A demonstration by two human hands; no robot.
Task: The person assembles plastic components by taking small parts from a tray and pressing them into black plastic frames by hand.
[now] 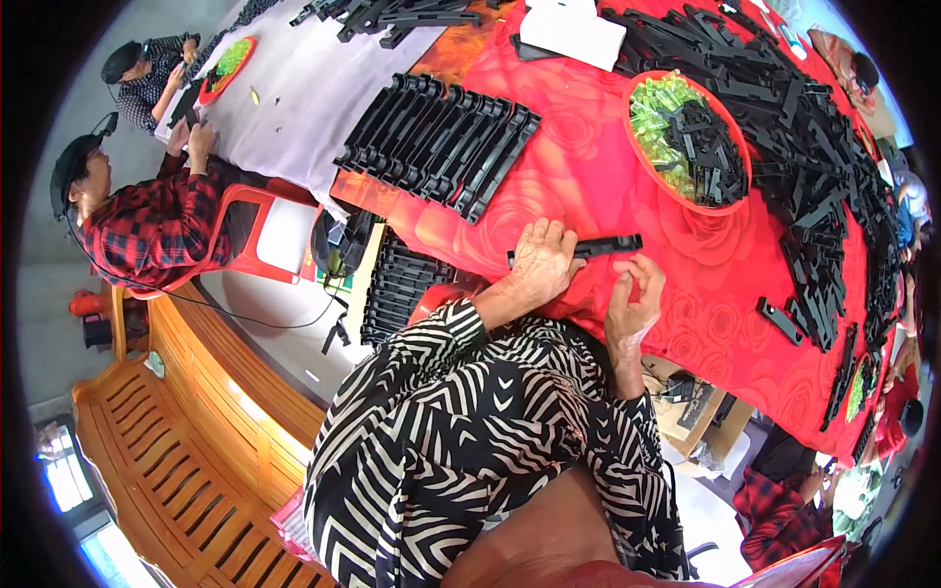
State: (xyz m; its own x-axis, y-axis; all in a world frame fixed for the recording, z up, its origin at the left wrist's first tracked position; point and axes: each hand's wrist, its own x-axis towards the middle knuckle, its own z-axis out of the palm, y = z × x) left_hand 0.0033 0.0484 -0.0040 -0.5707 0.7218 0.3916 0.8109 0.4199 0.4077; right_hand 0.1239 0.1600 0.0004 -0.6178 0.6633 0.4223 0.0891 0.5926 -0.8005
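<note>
Fingers (549,238) of the left hand (541,263) spread flat and press down on one end of a long black plastic strip (588,247), which lies on the red rose-patterned cloth (588,167) of the counter. Just right of it, the right hand (632,299) curls its fingers loosely beside the strip's other end; whether they pinch anything I cannot tell. Beyond the strip sits a red round tray (737,201) holding green bags and small black parts. Left of that, a neat row of black strips (441,142) lies stacked. A large loose heap of black strips (814,147) covers the counter's right side.
</note>
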